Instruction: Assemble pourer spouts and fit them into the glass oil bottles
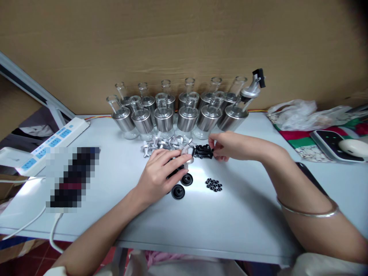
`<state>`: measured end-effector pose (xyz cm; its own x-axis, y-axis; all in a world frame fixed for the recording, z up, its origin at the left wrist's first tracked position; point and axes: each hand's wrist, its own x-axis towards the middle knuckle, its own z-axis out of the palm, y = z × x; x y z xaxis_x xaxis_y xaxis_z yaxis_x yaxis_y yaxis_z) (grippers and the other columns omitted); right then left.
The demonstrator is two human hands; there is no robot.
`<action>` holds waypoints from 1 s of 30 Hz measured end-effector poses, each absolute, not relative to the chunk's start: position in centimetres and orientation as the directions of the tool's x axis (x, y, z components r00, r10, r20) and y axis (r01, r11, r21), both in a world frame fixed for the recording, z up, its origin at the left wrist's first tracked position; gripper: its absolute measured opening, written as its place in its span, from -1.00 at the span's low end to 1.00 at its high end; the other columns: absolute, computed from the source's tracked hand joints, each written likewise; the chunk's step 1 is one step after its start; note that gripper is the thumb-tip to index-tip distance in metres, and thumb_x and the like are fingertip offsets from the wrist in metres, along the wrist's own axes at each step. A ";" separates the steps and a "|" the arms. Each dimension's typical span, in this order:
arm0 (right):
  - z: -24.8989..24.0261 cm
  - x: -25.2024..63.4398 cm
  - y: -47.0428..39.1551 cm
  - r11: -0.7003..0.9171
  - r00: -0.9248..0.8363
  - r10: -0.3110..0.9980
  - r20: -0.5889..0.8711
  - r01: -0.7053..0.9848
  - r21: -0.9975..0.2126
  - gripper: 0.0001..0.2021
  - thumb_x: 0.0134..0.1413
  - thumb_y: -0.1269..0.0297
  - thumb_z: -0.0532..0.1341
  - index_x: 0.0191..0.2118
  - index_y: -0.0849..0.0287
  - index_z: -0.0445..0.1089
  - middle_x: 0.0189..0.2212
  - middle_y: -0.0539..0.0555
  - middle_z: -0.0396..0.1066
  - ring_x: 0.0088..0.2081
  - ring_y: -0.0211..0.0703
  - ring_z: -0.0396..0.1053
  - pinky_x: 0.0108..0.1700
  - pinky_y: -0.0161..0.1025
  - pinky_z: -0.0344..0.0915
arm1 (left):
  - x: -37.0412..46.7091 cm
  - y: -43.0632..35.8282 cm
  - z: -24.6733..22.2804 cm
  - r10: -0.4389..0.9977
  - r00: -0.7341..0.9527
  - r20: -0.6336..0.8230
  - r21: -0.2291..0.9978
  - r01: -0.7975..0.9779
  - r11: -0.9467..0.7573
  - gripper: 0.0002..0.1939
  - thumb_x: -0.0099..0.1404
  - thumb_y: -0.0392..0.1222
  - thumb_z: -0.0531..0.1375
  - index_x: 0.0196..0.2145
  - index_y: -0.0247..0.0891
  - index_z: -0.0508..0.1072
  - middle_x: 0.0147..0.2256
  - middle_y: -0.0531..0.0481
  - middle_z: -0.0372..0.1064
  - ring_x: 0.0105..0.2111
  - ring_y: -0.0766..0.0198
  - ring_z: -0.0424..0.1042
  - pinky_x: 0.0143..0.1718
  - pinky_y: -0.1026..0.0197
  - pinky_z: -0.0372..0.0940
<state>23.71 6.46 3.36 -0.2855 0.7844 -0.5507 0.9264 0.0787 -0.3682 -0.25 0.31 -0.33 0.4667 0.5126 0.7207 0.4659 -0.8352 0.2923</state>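
My left hand (161, 168) is closed around a silver pourer top (187, 156), which shows between thumb and fingers. Under and beside that hand lie round black stopper discs (178, 191), partly hidden by it. My right hand (224, 146) pinches at the right edge of a pile of small black plastic pieces (202, 151); its fingertips close on one of them. Behind my left hand is a heap of silver pourer tops (163, 142). A cluster of small black rings (214, 184) lies in front of my right hand.
Two rows of glass bottles with steel sleeves (163, 119) stand at the back; one carries a complete pourer (251, 90). At left are a power strip (54, 142) and a pixelated dark object (75, 176). A scale-like device (333, 143) and plastic bag (307, 115) sit right.
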 end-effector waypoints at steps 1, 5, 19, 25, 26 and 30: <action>3.7 23.5 6.2 0.081 -0.290 0.770 -0.568 0.928 -0.364 -0.87 -0.11 0.53 0.10 -0.40 0.18 0.28 -0.54 0.06 0.43 -0.52 -0.19 0.35 -0.52 -0.33 0.18 | -0.2 0.3 -0.3 0.499 0.479 0.722 0.276 0.462 -0.843 -0.78 0.30 -0.31 0.18 -0.09 -0.30 0.37 -0.22 -0.12 0.46 -0.24 0.24 0.45 -0.18 0.15 0.30; 4.6 22.4 5.2 0.162 -0.370 0.665 -0.648 0.919 -0.359 -0.90 -0.17 0.48 0.13 -0.54 0.20 0.36 -0.62 0.02 0.38 -0.58 -0.24 0.27 -0.56 -0.34 0.13 | -0.2 0.3 -0.4 0.459 0.551 0.697 0.206 0.459 -0.864 -0.80 0.30 -0.31 0.18 -0.10 -0.29 0.38 -0.23 -0.10 0.49 -0.25 0.27 0.48 -0.13 0.13 0.28; 3.9 21.4 5.1 0.303 -0.477 0.671 -0.567 0.875 -0.378 -0.84 -0.14 0.50 0.14 -0.44 0.25 0.47 -0.53 0.05 0.40 -0.51 -0.23 0.27 -0.49 -0.33 0.13 | -0.2 0.3 -0.3 0.450 0.592 0.668 0.164 0.474 -0.865 -0.82 0.33 -0.30 0.15 -0.10 -0.29 0.38 -0.24 -0.09 0.48 -0.25 0.29 0.48 -0.11 0.13 0.24; 3.8 21.3 4.8 0.328 -0.548 0.630 -0.550 0.830 -0.451 -0.90 -0.17 0.50 0.21 -0.45 0.21 0.44 -0.51 0.01 0.40 -0.47 -0.22 0.30 -0.45 -0.34 0.15 | -0.3 0.3 -0.2 0.447 0.603 0.661 0.146 0.481 -0.864 -0.82 0.33 -0.30 0.14 -0.10 -0.28 0.38 -0.24 -0.09 0.48 -0.25 0.28 0.48 -0.11 0.13 0.24; 3.7 21.1 4.7 0.329 -0.557 0.624 -0.548 0.823 -0.462 -0.89 -0.19 0.51 0.22 -0.45 0.20 0.43 -0.53 0.00 0.38 -0.49 -0.23 0.28 -0.46 -0.34 0.15 | -0.3 0.4 -0.2 0.447 0.604 0.660 0.144 0.483 -0.864 -0.82 0.33 -0.30 0.14 -0.10 -0.28 0.38 -0.24 -0.09 0.48 -0.25 0.28 0.48 -0.11 0.12 0.24; 3.2 20.4 4.6 0.344 -0.583 0.609 -0.537 0.805 -0.484 -0.81 -0.27 0.55 0.24 -0.41 0.19 0.40 -0.55 -0.06 0.30 -0.53 -0.27 0.20 -0.49 -0.35 0.11 | -0.4 0.4 -0.2 0.445 0.606 0.660 0.137 0.485 -0.864 -0.82 0.35 -0.29 0.12 -0.09 -0.28 0.38 -0.24 -0.09 0.49 -0.25 0.28 0.48 -0.11 0.13 0.25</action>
<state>20.44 4.56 3.23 -0.5835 0.6088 -0.5375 0.8046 0.3435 -0.4844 -0.38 0.44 -0.17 0.6058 0.4446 0.6598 0.4850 -0.8638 0.1367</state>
